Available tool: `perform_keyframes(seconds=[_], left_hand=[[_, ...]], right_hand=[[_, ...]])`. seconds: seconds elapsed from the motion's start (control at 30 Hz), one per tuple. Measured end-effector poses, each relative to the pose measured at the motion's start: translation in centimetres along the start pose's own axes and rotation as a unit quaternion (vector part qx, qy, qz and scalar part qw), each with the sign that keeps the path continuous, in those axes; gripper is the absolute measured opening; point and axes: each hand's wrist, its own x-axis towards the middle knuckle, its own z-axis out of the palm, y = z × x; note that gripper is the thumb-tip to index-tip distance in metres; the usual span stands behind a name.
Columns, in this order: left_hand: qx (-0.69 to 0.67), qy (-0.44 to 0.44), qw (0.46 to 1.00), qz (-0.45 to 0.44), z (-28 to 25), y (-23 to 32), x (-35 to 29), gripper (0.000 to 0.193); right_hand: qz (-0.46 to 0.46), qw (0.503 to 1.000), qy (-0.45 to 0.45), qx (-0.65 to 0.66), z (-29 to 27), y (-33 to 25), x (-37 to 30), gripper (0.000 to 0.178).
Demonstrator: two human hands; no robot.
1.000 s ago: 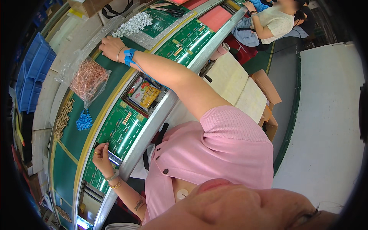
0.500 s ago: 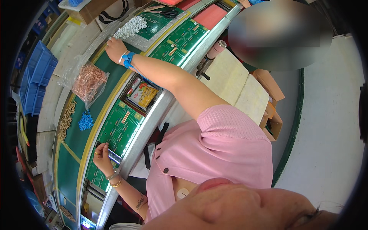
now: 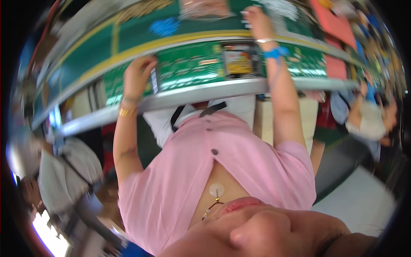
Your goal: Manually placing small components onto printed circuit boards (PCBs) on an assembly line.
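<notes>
A: Head view: what lies around the hands?

B: Along the upper edge, left to right: a tan heap (image 3: 145, 9), a blue heap (image 3: 165, 26), a clear bag of copper-coloured pieces (image 3: 204, 8) and a pile of white pieces (image 3: 283, 8). Below them, a row of green circuit boards (image 3: 188, 64) crosses the frame, interrupted right of centre by a recess with a yellow packet (image 3: 238, 62). Co-workers appear at the left and right edges, blurred.

A: And what stands in the way?

B: A metal rail (image 3: 205, 89) runs between torso and boards; both forearms pass over it, the right one wearing a blue wristband (image 3: 276, 53).

A: The grip?

B: Left hand (image 3: 138, 78), upper left of centre: fingers curled above the boards, thumb and forefinger close together, just beside a shiny strip (image 3: 154, 80); whether anything is pinched cannot be told. Right hand (image 3: 260, 25), upper right of centre, near the white pile: fingers partly bent, small whitish bits (image 3: 245, 15) showing at the fingertips; blur hides whether they are gripped.
</notes>
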Motion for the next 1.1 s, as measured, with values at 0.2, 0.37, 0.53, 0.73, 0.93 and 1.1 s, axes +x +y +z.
perform_keyframes(seconds=[0.2, 0.37, 0.53, 0.73, 0.93, 1.1], left_hand=[[0.108, 0.031, 0.993, 0.041, 1.1, 0.2, -0.3, 0.007], [0.146, 0.012, 0.988, 0.053, 2.2, 0.4, 0.1, 0.007], [0.186, 0.011, 0.981, 0.060, 2.5, 0.1, 0.3, 0.007], [0.191, 0.006, 0.980, 0.051, 2.7, 0.5, 0.4, 0.007], [0.185, 0.022, 0.981, 0.056, 2.8, 0.4, 0.2, 0.007], [0.208, 0.012, 0.975, 0.073, 2.9, 0.6, 0.0, 0.007]], right_hand=[[-0.058, 0.992, 0.024, 0.112, 2.0, 0.3, 0.7, 0.020], [-0.059, 0.993, 0.056, 0.089, 2.4, 1.7, 0.6, 0.022], [0.019, 0.988, -0.004, 0.152, 1.8, 0.6, 0.2, 0.025], [-0.077, 0.990, 0.054, 0.109, 1.9, 0.3, 0.0, 0.021], [-0.078, 0.988, -0.011, 0.132, 1.7, 0.5, 0.1, 0.019], [-0.035, 0.986, 0.004, 0.160, 2.7, 2.0, 0.5, 0.020]])
